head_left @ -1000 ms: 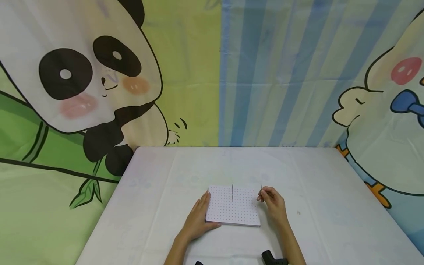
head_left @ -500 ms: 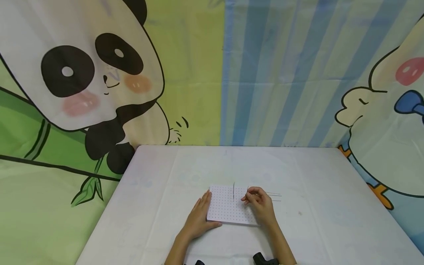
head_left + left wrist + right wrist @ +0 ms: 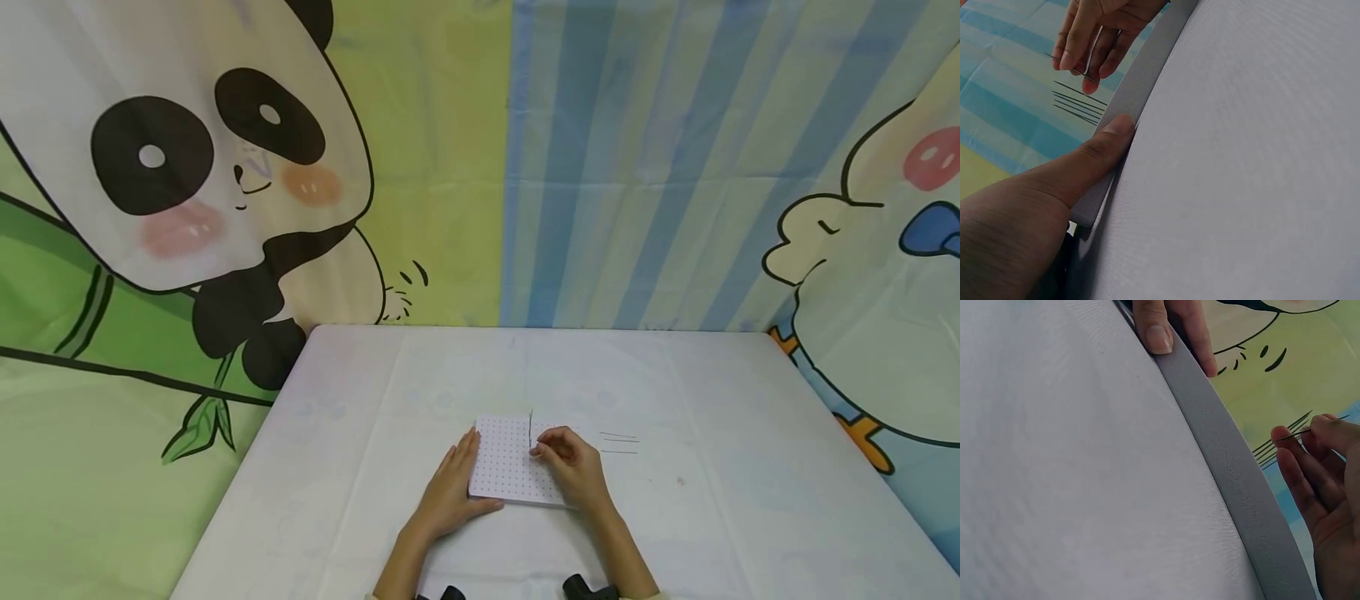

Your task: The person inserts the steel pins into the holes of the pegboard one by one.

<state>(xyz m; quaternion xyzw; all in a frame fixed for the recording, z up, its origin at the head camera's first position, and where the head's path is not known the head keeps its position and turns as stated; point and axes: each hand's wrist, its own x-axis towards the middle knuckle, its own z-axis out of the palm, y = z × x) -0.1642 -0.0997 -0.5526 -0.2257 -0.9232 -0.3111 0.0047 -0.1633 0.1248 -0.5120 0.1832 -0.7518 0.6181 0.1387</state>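
Observation:
A white board point(image 3: 498, 467) dotted with rows of small holes lies on the table. My left hand point(image 3: 448, 482) rests against its left side, fingers fairly straight, with the thumb on the front edge. Over the board, my right hand point(image 3: 573, 467) pinches a thin dark needle-like rod point(image 3: 1294, 434) between thumb and fingertips. Close by its fingertips, thin dark rods point(image 3: 530, 427) stand upright from the board, lined up in the head view. Both wrist views show several of these standing rods point(image 3: 1079, 103) beyond the board's edge point(image 3: 1135, 81).
Right of the board, a few similar thin rods point(image 3: 619, 441) lie on the white table point(image 3: 712, 500). Behind the table hangs a printed cloth point(image 3: 420, 167) with a panda and stripes. Black wrist devices point(image 3: 588, 588) show at the bottom edge.
My right hand has moved left from beside the board to over it, carrying the thin rod to near the upright ones. It uncovers the lying rods. My left hand stays put.

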